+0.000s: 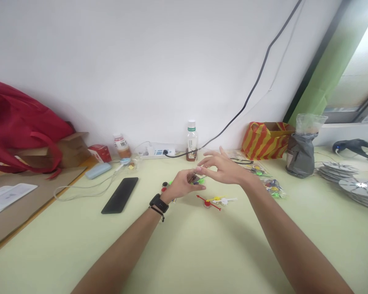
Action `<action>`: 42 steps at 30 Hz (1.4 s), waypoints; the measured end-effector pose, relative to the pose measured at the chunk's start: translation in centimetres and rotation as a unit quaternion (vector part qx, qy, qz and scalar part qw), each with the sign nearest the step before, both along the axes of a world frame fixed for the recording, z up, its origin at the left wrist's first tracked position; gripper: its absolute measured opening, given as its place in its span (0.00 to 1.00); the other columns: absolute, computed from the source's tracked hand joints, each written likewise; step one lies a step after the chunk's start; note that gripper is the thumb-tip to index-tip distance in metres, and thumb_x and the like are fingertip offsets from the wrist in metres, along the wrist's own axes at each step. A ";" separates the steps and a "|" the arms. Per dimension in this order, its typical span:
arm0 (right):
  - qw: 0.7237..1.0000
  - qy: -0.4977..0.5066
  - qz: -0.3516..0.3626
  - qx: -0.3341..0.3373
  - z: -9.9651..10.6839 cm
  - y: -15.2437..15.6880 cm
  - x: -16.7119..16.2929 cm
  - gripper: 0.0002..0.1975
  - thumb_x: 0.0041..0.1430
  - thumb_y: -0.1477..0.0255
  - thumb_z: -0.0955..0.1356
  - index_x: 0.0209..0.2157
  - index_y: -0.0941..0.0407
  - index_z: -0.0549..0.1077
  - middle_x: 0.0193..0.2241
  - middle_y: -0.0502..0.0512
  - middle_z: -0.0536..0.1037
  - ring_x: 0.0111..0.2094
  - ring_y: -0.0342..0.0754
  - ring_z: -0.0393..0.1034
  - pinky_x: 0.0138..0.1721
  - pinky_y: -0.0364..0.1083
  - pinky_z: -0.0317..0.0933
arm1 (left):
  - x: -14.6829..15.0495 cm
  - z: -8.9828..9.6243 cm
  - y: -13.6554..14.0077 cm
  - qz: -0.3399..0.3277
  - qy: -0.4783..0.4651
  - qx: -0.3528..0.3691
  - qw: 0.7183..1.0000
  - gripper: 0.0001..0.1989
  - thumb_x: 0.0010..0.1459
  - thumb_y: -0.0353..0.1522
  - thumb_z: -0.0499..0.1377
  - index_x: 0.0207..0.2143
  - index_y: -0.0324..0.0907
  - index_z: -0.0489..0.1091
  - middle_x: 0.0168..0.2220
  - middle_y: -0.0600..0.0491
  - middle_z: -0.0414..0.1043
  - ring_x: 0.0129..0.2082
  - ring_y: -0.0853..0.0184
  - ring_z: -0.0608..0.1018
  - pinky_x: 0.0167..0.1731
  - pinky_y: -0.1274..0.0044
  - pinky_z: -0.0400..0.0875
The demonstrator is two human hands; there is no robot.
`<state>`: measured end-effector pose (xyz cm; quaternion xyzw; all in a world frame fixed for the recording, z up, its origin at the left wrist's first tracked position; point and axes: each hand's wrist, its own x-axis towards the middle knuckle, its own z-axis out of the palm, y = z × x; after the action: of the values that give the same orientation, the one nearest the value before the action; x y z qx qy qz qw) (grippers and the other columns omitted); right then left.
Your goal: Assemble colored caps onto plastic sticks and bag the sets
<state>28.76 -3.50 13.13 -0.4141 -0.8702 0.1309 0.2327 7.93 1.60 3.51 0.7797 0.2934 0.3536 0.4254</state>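
Note:
My left hand [184, 183], with a black watch on the wrist, is raised above the table with its fingers curled and the thumb pointing right. Something small and dark shows at its fingertips, too small to name. My right hand [222, 168] meets it from the right, fingertips pinched at the same spot and the other fingers lifted. Just below them lie a red arrow-shaped pointer [207, 203] on a round base, a yellow pointer [216, 199] and a white pointer [225, 201]. A black round piece [165, 184] and a red one [163, 189] lie beside my left hand, which partly hides other small coloured pieces.
A black phone [120, 195] lies to the left. A tea bottle [191, 141] and a power strip [162, 150] stand by the wall. At the right are bagged coloured parts [274, 188], a striped bag [263, 141], a grey bag [300, 157] and stacked discs [362, 190].

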 end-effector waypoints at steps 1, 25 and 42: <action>1.000 -0.002 0.001 -0.005 0.0 0.0 0.0 0.23 0.71 0.52 0.61 0.36 0.49 0.82 0.46 0.54 0.82 0.63 0.62 0.60 0.66 0.76 0.19 | 0.0 0.0 -0.1 -0.003 -0.002 -0.003 1.000 0.19 0.48 0.42 0.73 0.32 0.39 0.71 0.24 0.60 0.53 0.24 0.73 0.57 0.23 0.78 0.50; 0.993 0.051 -0.103 0.012 0.3 -0.2 -0.6 0.23 0.71 0.53 0.60 0.36 0.52 0.80 0.38 0.52 0.83 0.43 0.55 0.76 0.64 0.67 0.50 | 0.2 -0.5 -0.4 0.055 -0.045 -0.004 0.998 0.19 0.52 0.41 0.71 0.42 0.40 0.77 0.38 0.49 0.78 0.37 0.64 0.78 0.39 0.73 0.72; 0.985 0.110 -0.074 -0.110 -3.9 3.2 1.2 0.20 0.58 0.52 0.71 0.31 0.56 0.77 0.29 0.54 0.80 0.29 0.48 0.72 0.29 0.45 0.62 | -0.7 -0.2 1.3 0.086 -0.180 -0.151 0.968 0.26 0.47 0.40 0.75 0.47 0.38 0.79 0.38 0.48 0.81 0.38 0.64 0.81 0.47 0.68 0.77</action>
<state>30.00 -0.25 9.22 -0.4838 -0.7861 0.2535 0.2893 7.19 2.86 3.29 0.6016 0.3282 0.4750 0.5520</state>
